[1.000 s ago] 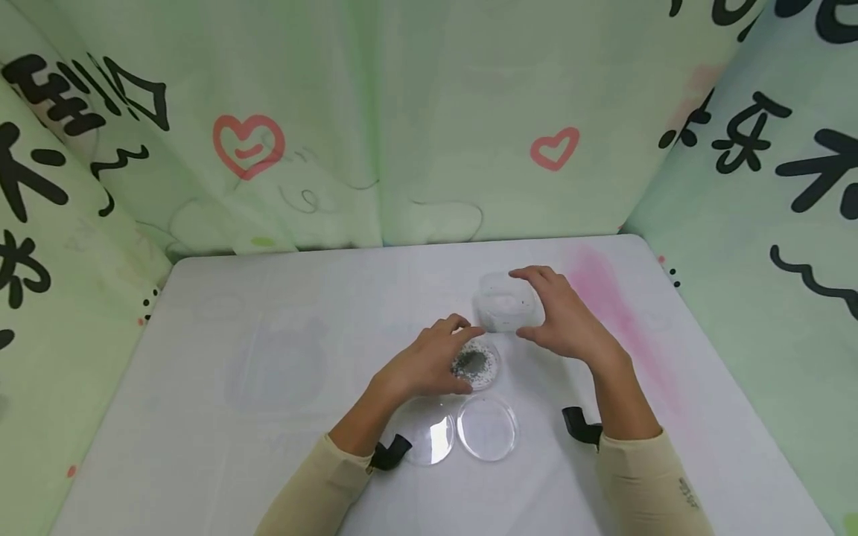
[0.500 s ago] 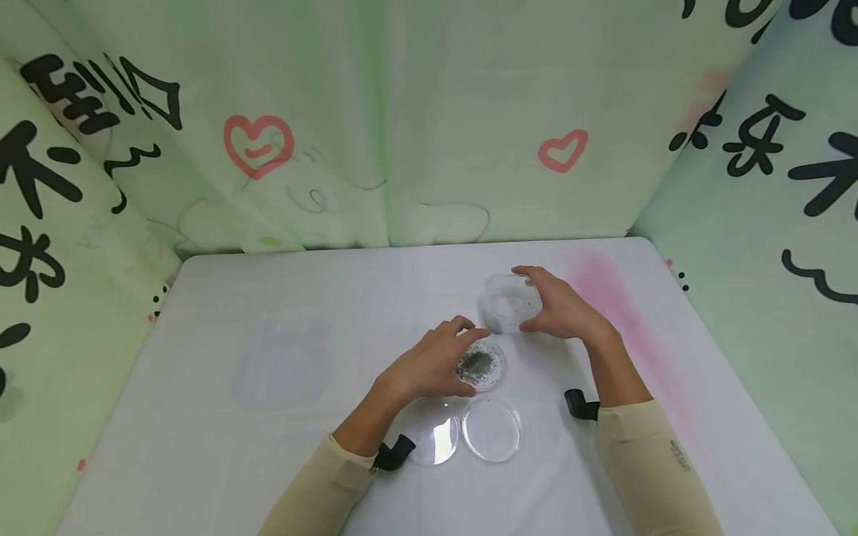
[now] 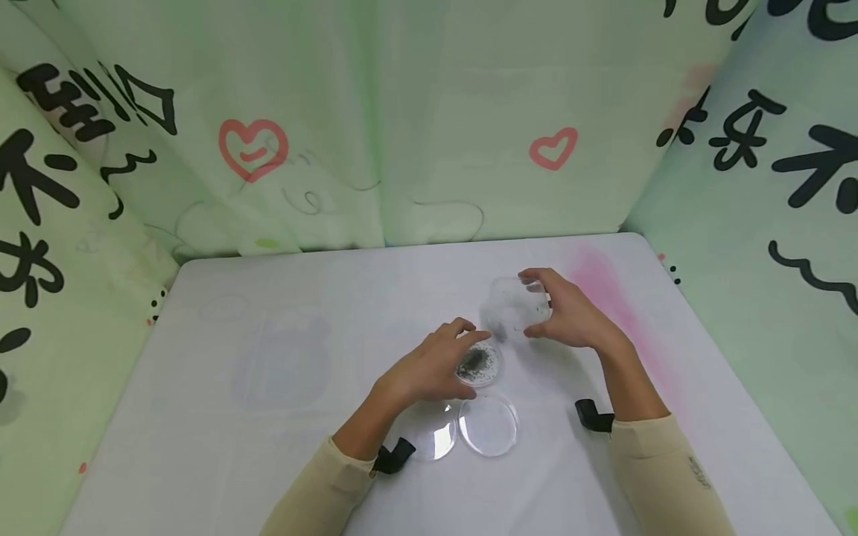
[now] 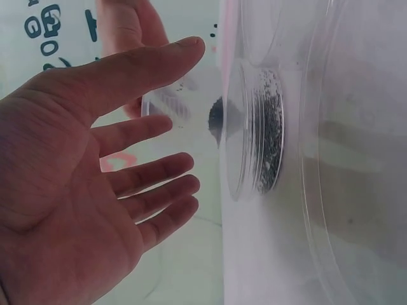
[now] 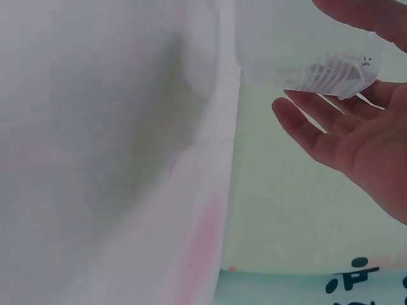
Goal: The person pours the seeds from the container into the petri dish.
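Note:
My right hand [image 3: 570, 313] grips a clear plastic container [image 3: 511, 301], raised and tilted over the far side of the table; the right wrist view shows thumb and fingers at its ribbed wall [image 5: 331, 75]. Dark grains [image 4: 217, 122] gather at its lower end. Just nearer stands a clear round dish [image 3: 492, 366] holding white and dark grains, the dark ones mostly in the middle. Beside that dish is my left hand [image 3: 436, 363], thumb and fingers spread about it; in the left wrist view these fingers [image 4: 156, 173] look extended, with nothing between them.
Two clear round dishes or lids lie nearer me: one [image 3: 488, 426] below the grain dish and a larger one [image 3: 432, 439] to its left, partly under my left wrist. A green curtain [image 3: 402, 134] hangs behind the white-covered table [image 3: 281, 447], which has a pink stain [image 3: 620, 313].
My right hand has taken hold of the clear container, lifted it and tilted it, and dark grains have collected at its lower corner. The left hand has stayed by the dish.

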A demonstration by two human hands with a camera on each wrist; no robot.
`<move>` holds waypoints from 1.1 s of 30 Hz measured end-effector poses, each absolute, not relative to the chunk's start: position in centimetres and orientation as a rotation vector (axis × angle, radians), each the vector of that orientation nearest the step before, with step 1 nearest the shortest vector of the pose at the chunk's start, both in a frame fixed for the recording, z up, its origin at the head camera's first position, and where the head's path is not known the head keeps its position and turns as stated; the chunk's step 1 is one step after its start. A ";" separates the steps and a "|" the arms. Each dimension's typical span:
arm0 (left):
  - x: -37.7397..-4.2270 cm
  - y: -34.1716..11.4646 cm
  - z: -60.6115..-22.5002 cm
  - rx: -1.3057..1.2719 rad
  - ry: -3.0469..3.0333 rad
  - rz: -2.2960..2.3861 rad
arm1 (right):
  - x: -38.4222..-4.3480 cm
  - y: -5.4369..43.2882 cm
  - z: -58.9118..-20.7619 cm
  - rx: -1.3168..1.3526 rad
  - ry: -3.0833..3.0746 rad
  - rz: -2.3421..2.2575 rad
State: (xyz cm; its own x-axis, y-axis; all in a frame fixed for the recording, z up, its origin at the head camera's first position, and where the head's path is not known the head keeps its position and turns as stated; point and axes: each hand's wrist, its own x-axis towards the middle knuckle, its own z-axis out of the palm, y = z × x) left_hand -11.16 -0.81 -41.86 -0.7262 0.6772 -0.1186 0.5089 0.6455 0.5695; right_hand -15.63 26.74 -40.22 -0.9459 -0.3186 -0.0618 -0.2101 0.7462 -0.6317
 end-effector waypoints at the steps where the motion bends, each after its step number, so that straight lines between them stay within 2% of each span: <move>1: -11.0 -0.8 -41.9 0.955 2.543 0.739 | -15.3 26.8 -40.1 -0.431 2.785 -0.975; 19: -7.5 -0.1 -42.1 1.101 2.500 0.683 | -6.4 27.1 -38.6 -0.585 2.906 -0.960; 33: -7.0 0.3 -42.8 1.133 2.535 0.610 | -4.1 26.5 -39.0 -0.654 2.941 -0.907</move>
